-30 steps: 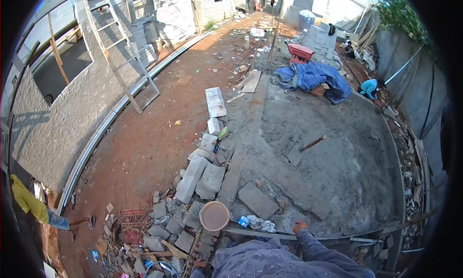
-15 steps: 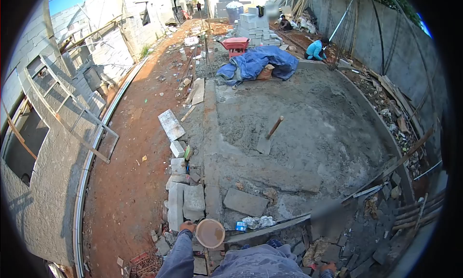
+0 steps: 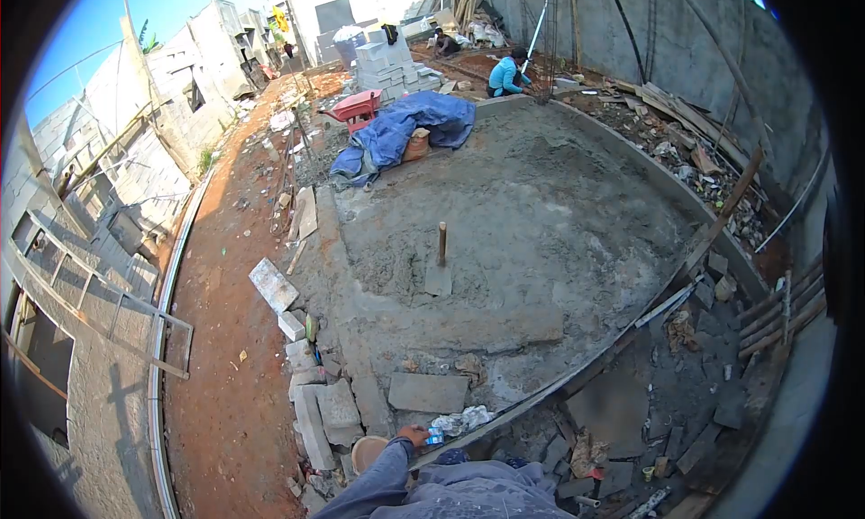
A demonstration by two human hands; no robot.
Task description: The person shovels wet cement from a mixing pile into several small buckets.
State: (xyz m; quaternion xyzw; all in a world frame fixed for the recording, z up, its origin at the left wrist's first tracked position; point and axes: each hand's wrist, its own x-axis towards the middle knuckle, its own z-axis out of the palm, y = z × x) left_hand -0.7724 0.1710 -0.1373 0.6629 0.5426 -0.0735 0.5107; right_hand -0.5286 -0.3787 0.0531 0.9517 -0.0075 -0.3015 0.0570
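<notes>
My left hand reaches forward over the slab's near edge, its fingers closed at the left end of a small blue and white packet. Crumpled clear plastic lies just beyond the packet. Beside my left forearm sits a round tan bowl, partly covered by the sleeve. A flat grey block rests on the cement ahead of the hand. My right hand is out of view. Farther off, a trowel-like tool with an upright wooden handle stands on the wet cement.
Grey blocks line the slab's left edge, beside a red dirt path. A blue tarp and a red wheelbarrow are at the back. A person in turquoise crouches near the wall. Rubble covers the ground at lower right.
My left hand has left the bowl's rim and moved right to the blue and white packet. My right hand has gone out of view. The camera view has turned right.
</notes>
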